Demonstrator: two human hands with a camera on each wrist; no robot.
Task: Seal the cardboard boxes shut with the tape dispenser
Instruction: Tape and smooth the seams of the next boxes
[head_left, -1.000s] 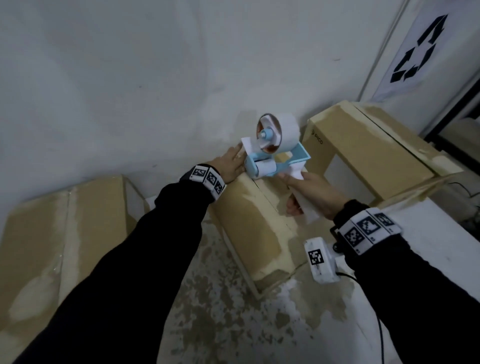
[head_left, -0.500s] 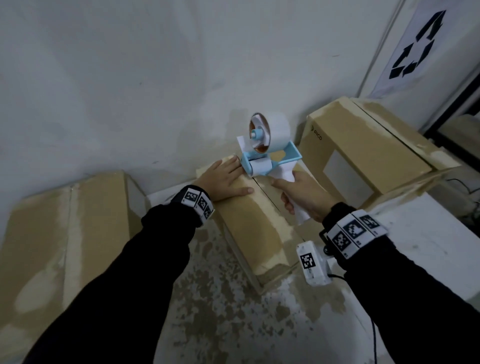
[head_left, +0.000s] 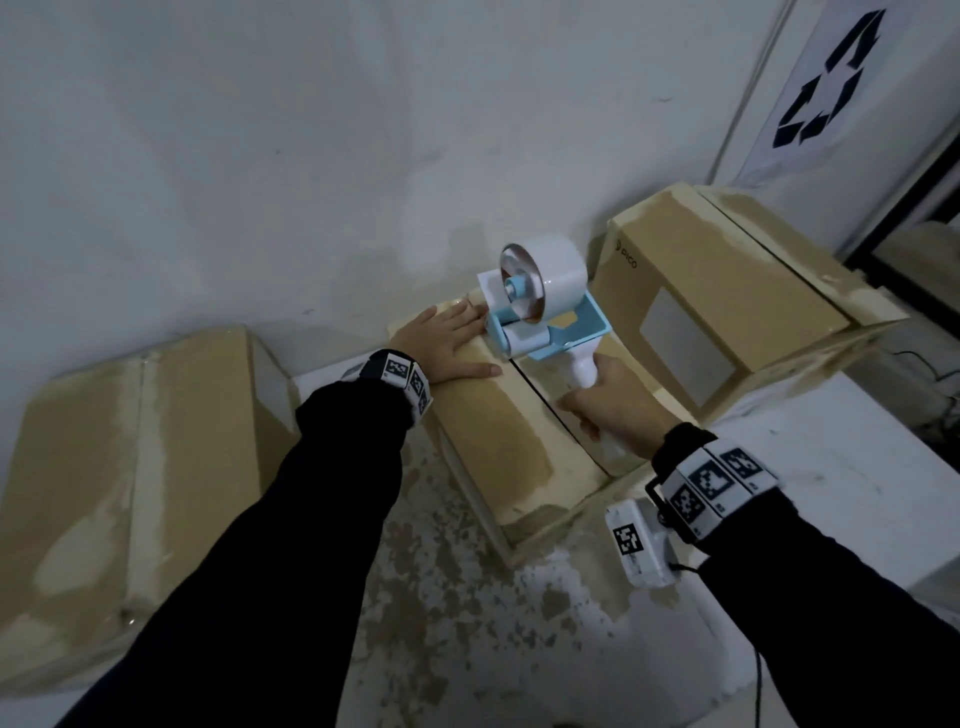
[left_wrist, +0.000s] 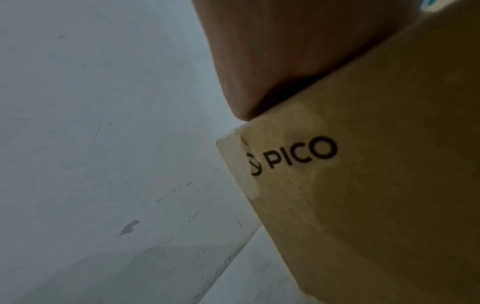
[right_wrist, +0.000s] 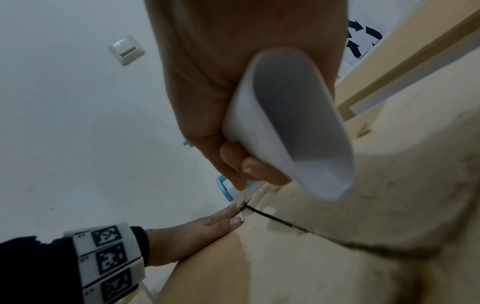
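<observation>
A long cardboard box (head_left: 498, 441) lies in the middle with a dark seam between its two top flaps. My left hand (head_left: 444, 343) lies flat on the far end of the left flap, fingers straight, thumb out along the top; the same hand (right_wrist: 207, 224) shows in the right wrist view. My right hand (head_left: 608, 410) grips the white handle (right_wrist: 291, 123) of a blue and white tape dispenser (head_left: 545, 306) with a white tape roll. Its front roller sits on the seam at the box's far end, next to my left fingertips. The box side reads PICO (left_wrist: 301, 154).
A second PICO box (head_left: 727, 291) stands to the right by the wall, a third box (head_left: 130, 467) lies at the left. The white wall (head_left: 363, 156) is close behind. The floor (head_left: 457, 597) between them is stained. A recycling sign (head_left: 831, 88) hangs upper right.
My left hand has slid from the box's far edge onto the top of the left flap and lies flat. The dispenser has come down onto the seam and my right hand has shifted slightly back.
</observation>
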